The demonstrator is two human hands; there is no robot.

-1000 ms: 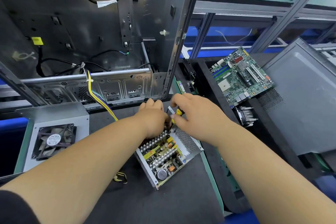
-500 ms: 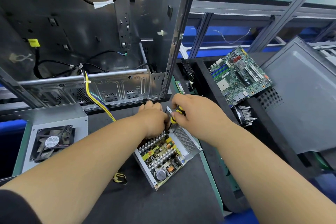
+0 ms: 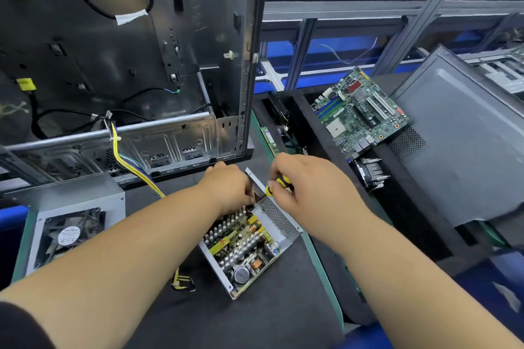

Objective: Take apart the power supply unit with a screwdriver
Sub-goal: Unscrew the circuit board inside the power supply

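Yellow-handled screwdriver (image 3: 274, 185) pinched in my right hand (image 3: 309, 187), I'm loosening a far-end screw while my left hand (image 3: 229, 187) is gripping the power supply unit (image 3: 249, 244); next, lifting the board.

Both hands, left (image 3: 231, 188) and right (image 3: 307, 187), on open power supply (image 3: 249, 246), screwdriver (image 3: 276, 184) in right.

We see a yellow-and-black screwdriver handle (image 3: 274, 185), a silver metal power supply box (image 3: 250, 244) with perforated mesh wall and yellow and copper parts inside, a green rectangular motherboard (image 3: 359, 113) with blue and green slots, a black-bladed fan with white label (image 3: 69, 236), and a yellow cable bundle (image 3: 122, 160).
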